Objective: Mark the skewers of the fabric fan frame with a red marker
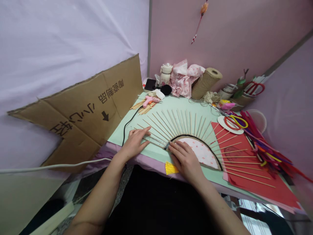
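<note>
A half-round panel of white cloth with pink dots (195, 147), edged in black, lies flat on the table. Many thin bamboo sticks (190, 122) fan out from its curved edge. A clear strip, like a ruler (156, 141), lies along the lowest left sticks. My left hand (134, 142) rests at the outer end of those sticks, thumb and fingers apart. My right hand (186, 158) lies over the panel's left end, fingers stretched out, fingertips touching down by the strip's inner end. A yellow tassel-like piece (171, 168) shows beside its wrist side, at the table's front edge.
Brown cardboard (97, 111) stands on the left. Behind are a pink glue gun (149, 101) on loose sticks, a bottle (165, 74) and a twine spool (206, 83). Red sheets (259, 176), scissors (236, 122) and fuzzy coloured stems (271, 153) lie on the right.
</note>
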Demonstrator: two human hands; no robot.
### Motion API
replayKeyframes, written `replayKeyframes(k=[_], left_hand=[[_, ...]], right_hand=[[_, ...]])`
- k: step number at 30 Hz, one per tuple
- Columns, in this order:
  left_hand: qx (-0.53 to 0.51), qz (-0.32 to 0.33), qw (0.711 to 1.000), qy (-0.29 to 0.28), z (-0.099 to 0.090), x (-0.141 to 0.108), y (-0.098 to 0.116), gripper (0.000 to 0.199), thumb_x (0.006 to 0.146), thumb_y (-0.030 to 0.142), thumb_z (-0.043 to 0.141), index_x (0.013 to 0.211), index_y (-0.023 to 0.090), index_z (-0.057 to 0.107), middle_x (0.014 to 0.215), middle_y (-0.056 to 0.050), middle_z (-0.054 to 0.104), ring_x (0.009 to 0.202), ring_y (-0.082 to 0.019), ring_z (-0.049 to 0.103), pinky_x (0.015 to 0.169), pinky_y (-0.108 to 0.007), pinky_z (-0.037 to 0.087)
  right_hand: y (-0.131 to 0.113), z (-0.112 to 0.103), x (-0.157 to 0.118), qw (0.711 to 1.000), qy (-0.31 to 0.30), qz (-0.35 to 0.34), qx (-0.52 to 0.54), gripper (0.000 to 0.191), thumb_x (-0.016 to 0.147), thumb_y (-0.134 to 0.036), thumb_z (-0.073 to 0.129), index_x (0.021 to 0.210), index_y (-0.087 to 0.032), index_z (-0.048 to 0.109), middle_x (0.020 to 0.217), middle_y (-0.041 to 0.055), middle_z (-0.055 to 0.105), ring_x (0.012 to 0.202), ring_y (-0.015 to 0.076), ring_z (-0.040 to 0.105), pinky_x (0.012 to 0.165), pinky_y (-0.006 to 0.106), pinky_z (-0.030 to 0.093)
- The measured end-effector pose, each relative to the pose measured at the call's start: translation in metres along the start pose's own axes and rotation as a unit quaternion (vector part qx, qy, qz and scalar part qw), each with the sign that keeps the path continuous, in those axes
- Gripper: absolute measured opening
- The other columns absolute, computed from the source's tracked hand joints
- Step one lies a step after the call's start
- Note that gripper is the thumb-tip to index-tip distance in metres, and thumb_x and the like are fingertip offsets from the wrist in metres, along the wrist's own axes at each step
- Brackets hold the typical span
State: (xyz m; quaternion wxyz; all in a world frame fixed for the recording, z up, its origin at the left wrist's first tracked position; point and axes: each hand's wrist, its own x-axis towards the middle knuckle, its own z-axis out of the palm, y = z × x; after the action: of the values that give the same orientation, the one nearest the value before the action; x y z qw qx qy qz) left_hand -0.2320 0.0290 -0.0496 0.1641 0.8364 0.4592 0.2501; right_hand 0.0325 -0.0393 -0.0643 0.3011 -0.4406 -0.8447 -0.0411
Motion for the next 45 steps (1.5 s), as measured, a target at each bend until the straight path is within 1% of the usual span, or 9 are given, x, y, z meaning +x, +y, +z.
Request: replayKeyframes(k=[7, 14, 16, 18, 20, 22, 26, 33, 45], left_hand=[[0.032, 0.022, 0.999, -0.019, 0.000, 0.000, -0.001, 0.027, 0.095, 0.034, 0.053, 0.119, 0.026, 0.063, 0.122, -0.006, 0.067, 0.118, -0.022, 0.055, 0.103, -0.044, 0.030], [0.052, 0.057, 0.997, -0.011, -0.001, 0.001, 0.004, 0.025, 0.096, 0.031, 0.050, 0.112, 0.026, 0.068, 0.122, -0.006, 0.067, 0.118, -0.021, 0.056, 0.103, -0.043, 0.030], [0.072, 0.075, 0.993, 0.050, -0.001, -0.006, 0.007, 0.027, 0.094, 0.029, 0.052, 0.116, 0.025, 0.066, 0.126, -0.007, 0.065, 0.121, -0.022, 0.054, 0.107, -0.044, 0.028], [0.099, 0.069, 0.976, 0.183, -0.001, -0.018, 0.007, 0.034, 0.091, 0.028, 0.053, 0.123, 0.023, 0.062, 0.124, -0.009, 0.064, 0.121, -0.023, 0.054, 0.108, -0.044, 0.029], [0.125, 0.009, 0.927, 0.354, -0.001, -0.035, 0.003, 0.040, 0.089, 0.028, 0.051, 0.128, 0.019, 0.056, 0.117, -0.011, 0.065, 0.115, -0.024, 0.056, 0.104, -0.042, 0.035], [0.153, -0.083, 0.891, 0.419, 0.001, -0.053, -0.004, 0.050, 0.090, 0.028, 0.047, 0.138, 0.013, 0.046, 0.122, -0.015, 0.062, 0.114, -0.026, 0.054, 0.101, -0.043, 0.038], [0.182, -0.195, 0.910, 0.318, 0.002, -0.072, -0.017, 0.061, 0.092, 0.034, 0.043, 0.147, 0.009, 0.036, 0.134, -0.017, 0.057, 0.109, -0.029, 0.049, 0.097, -0.043, 0.038], [0.239, -0.293, 0.906, 0.192, -0.009, -0.060, -0.010, 0.061, 0.095, 0.039, 0.040, 0.149, 0.013, 0.036, 0.119, -0.015, 0.068, 0.107, -0.033, 0.047, 0.090, -0.049, 0.037], [0.334, -0.299, 0.888, 0.102, -0.028, -0.066, 0.028, 0.055, 0.095, 0.036, 0.041, 0.144, 0.012, 0.046, 0.096, -0.018, 0.069, 0.100, -0.033, 0.057, 0.077, -0.043, 0.042]], right_hand=[[-0.001, 0.000, -0.001, 1.000, 0.000, -0.001, -0.004, 0.033, 0.094, -0.017, 0.054, 0.126, -0.020, 0.062, 0.128, 0.0076, 0.067, 0.121, 0.0289, 0.056, 0.103, 0.056, 0.047], [0.001, 0.000, 0.000, 1.000, -0.003, -0.015, -0.007, 0.032, 0.094, -0.017, 0.054, 0.125, -0.019, 0.062, 0.128, 0.0083, 0.067, 0.121, 0.0288, 0.056, 0.102, 0.054, 0.049], [0.002, 0.000, 0.000, 1.000, -0.003, -0.021, -0.008, 0.032, 0.094, -0.018, 0.054, 0.125, -0.019, 0.062, 0.127, 0.0086, 0.067, 0.120, 0.0289, 0.056, 0.102, 0.054, 0.049], [0.003, 0.001, -0.001, 1.000, 0.000, -0.025, -0.008, 0.032, 0.094, -0.019, 0.054, 0.125, -0.018, 0.062, 0.127, 0.0088, 0.067, 0.120, 0.0290, 0.056, 0.101, 0.054, 0.049], [0.003, 0.001, -0.001, 1.000, 0.001, -0.026, -0.008, 0.032, 0.094, -0.019, 0.054, 0.126, -0.018, 0.062, 0.127, 0.0088, 0.067, 0.120, 0.0288, 0.056, 0.101, 0.053, 0.049], [0.004, 0.002, -0.002, 1.000, 0.000, -0.026, -0.007, 0.033, 0.094, -0.019, 0.055, 0.126, -0.019, 0.061, 0.127, 0.0087, 0.067, 0.121, 0.0285, 0.056, 0.101, 0.052, 0.049], [0.004, 0.003, -0.003, 1.000, 0.006, -0.030, -0.005, 0.034, 0.094, -0.018, 0.055, 0.128, -0.020, 0.061, 0.127, 0.0085, 0.067, 0.121, 0.0288, 0.056, 0.101, 0.053, 0.050], [0.004, 0.003, -0.002, 1.000, 0.011, -0.027, -0.001, 0.034, 0.094, -0.018, 0.054, 0.127, -0.021, 0.062, 0.126, 0.0081, 0.068, 0.120, 0.0292, 0.057, 0.100, 0.053, 0.050], [0.000, 0.002, 0.001, 1.000, 0.015, -0.009, -0.001, 0.032, 0.093, -0.017, 0.054, 0.123, -0.021, 0.063, 0.126, 0.0072, 0.068, 0.119, 0.0285, 0.057, 0.101, 0.053, 0.048]])
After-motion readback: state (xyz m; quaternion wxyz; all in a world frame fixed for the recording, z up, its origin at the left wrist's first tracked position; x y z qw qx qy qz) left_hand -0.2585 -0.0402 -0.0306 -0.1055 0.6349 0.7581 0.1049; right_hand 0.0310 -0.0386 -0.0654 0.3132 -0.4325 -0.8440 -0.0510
